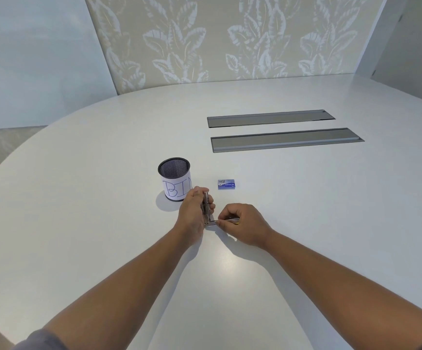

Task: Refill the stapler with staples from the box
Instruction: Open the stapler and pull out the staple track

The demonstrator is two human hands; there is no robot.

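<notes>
A small metal stapler [208, 215] stands hinged open on the white table [104, 198], its top arm upright and its base flat. My left hand [193, 213] grips the upright arm. My right hand [242, 222] pinches the flat base, with the fingertips close to the hinge. Whether staples lie in the channel is too small to tell. The small blue staple box [227, 184] lies closed on the table behind my right hand, a short way apart from both hands.
A black mesh cup [174, 181] with a paper label reading "BIN" stands just behind my left hand. Two long grey cable-slot covers [287, 140] are set into the table farther back. A leaf-patterned wall stands behind the table.
</notes>
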